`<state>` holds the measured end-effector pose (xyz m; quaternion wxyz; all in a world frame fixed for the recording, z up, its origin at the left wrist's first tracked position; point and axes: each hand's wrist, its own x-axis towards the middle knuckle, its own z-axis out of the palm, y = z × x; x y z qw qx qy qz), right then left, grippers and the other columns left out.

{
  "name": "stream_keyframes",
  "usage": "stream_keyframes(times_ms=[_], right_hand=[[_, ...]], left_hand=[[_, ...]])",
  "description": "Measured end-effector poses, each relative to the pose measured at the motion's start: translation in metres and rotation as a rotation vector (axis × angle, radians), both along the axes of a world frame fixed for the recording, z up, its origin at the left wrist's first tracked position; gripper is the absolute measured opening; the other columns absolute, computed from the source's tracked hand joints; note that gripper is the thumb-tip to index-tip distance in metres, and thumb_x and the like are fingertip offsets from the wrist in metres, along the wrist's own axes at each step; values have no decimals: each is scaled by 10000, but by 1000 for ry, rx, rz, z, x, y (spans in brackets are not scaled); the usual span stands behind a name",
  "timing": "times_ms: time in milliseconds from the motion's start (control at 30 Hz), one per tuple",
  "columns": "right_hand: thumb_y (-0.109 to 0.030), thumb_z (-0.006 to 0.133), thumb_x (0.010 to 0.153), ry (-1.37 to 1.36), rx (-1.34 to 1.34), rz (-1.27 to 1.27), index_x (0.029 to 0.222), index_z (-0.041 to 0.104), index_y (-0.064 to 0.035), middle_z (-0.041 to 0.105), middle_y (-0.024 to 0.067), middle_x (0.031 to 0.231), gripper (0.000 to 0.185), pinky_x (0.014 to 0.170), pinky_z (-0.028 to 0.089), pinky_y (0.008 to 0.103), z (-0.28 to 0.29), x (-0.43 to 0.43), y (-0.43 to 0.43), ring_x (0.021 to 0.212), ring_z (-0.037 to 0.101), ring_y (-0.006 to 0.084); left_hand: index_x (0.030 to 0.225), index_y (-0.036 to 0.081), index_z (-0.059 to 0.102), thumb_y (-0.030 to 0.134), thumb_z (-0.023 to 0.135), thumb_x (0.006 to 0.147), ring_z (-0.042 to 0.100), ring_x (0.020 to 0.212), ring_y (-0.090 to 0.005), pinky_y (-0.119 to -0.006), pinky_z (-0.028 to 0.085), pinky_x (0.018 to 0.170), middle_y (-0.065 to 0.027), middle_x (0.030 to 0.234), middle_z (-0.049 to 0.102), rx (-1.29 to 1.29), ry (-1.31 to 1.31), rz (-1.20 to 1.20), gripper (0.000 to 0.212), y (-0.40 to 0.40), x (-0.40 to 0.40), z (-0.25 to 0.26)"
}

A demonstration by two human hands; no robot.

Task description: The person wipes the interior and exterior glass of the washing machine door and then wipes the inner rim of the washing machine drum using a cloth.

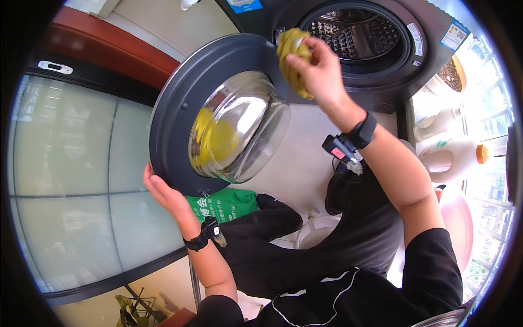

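Note:
A front-loading washing machine point(392, 88) faces me with its round door point(171, 135) swung out to the left. The door's clear glass bowl point(265, 143) bulges toward the right and shows a yellow reflection. My left hand point(169, 196) grips the door's lower left rim, thumb on the inner side. In my right hand point(322, 69) is a crumpled olive-yellow cloth point(292, 61), pinched near the door's hinge side and clear of the glass bowl. Behind that hand, the perforated metal drum point(351, 34) shows through the opening, with a dark rubber gasket point(402, 53) around it.
A frosted-glass door panel point(65, 175) stands on the left. Below the washer door lies a green bag point(233, 204) bearing writing. Along the right are a white jug with an orange cap point(447, 157), a planter with soil point(451, 75) and a pink basin point(457, 229). A white bucket point(316, 233) sits between my legs.

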<state>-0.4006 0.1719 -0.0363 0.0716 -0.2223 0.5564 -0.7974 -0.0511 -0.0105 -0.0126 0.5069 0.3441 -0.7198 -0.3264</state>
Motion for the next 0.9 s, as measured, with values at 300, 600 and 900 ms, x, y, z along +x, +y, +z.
stream_keyframes(times_ms=[300, 600, 900], right_hand=[[-18, 728, 896, 240, -92, 236, 1251, 569, -20, 658, 112, 1101, 389, 889, 540, 323, 21, 45, -26, 1009, 648, 186], [98, 701, 781, 766, -90, -30, 1206, 635, -17, 620, 127, 1000, 445, 782, 522, 398, 62, 77, -41, 920, 618, 325], [-183, 687, 895, 1110, 28, 93, 1321, 555, -13, 551, 202, 1296, 477, 1047, 439, 496, 60, 65, -52, 1202, 545, 404]], left_hand=[[1399, -61, 457, 370, 542, 1042, 563, 1201, -228, -350, 427, 1055, -152, 1341, 571, -179, -102, -125, 566, -1, 7, -3], [1294, -112, 552, 388, 531, 1026, 610, 1049, -186, -317, 472, 951, -120, 1146, 665, -71, -213, 9, 567, 10, 23, -3], [1372, -80, 516, 623, 347, 1039, 595, 1194, -238, -353, 440, 1047, -160, 1313, 619, 82, -131, -351, 796, 19, 17, 17]])
